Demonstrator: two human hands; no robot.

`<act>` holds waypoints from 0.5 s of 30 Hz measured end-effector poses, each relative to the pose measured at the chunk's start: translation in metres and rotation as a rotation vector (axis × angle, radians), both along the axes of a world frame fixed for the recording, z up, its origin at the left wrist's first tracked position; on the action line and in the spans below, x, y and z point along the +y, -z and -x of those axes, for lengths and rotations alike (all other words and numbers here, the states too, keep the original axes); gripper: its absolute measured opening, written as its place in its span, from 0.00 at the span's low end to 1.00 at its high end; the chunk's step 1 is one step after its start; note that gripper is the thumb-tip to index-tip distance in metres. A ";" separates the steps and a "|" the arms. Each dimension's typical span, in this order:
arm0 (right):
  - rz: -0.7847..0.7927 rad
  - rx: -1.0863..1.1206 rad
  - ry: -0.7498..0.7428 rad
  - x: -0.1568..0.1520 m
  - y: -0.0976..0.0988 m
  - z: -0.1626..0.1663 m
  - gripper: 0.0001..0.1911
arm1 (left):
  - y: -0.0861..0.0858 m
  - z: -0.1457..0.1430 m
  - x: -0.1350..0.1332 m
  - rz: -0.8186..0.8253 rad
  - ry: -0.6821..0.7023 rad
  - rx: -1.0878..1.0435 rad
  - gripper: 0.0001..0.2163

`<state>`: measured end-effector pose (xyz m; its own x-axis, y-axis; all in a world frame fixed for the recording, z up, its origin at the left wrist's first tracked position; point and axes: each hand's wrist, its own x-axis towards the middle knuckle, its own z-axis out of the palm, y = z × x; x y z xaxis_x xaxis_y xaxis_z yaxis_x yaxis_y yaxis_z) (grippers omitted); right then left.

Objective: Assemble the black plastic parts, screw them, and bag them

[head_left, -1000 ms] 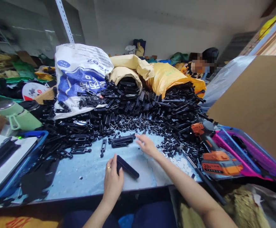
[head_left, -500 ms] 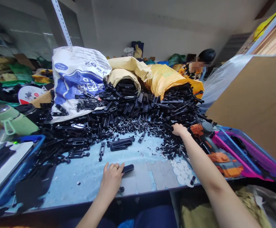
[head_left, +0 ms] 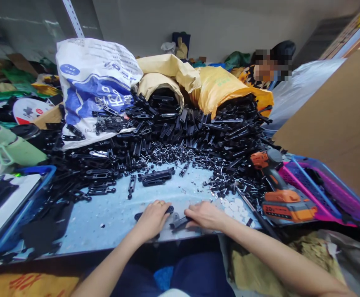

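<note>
My left hand (head_left: 151, 218) lies near the table's front edge, fingers curled over a long black plastic part (head_left: 169, 210) whose ends stick out on both sides. My right hand (head_left: 205, 215) is close beside it, fingers closed on a smaller black plastic piece (head_left: 178, 224) that points toward the left hand. Both hands rest on the light blue table top (head_left: 112, 214). A big heap of black plastic parts (head_left: 180, 136) covers the table behind them, spilling from a yellow sack (head_left: 220, 95).
An orange cordless drill (head_left: 279, 194) lies right of my right hand. A pink and blue basket (head_left: 322, 189) stands at the far right, a blue tray (head_left: 19, 202) at the left. A white and blue sack (head_left: 93, 86) and a green jug (head_left: 9, 148) sit back left. Another person (head_left: 269, 66) sits beyond the heap.
My right hand has come back from the heap by the drill to the front edge, now holding a small black piece. My left hand stayed on the long part.
</note>
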<state>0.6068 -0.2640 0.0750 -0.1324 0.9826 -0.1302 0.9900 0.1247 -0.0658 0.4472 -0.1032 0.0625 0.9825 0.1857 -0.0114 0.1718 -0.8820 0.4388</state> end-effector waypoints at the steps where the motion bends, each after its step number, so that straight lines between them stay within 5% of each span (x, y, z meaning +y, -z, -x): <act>1: 0.004 0.001 0.019 -0.001 0.005 0.006 0.21 | -0.002 0.000 0.000 -0.002 0.005 0.000 0.16; 10: -0.001 -0.022 0.192 -0.002 0.002 0.025 0.18 | -0.006 0.005 -0.008 -0.017 -0.019 0.009 0.30; 15: -0.089 -0.080 0.205 0.001 -0.012 0.036 0.15 | 0.002 0.011 -0.011 -0.043 -0.050 -0.092 0.20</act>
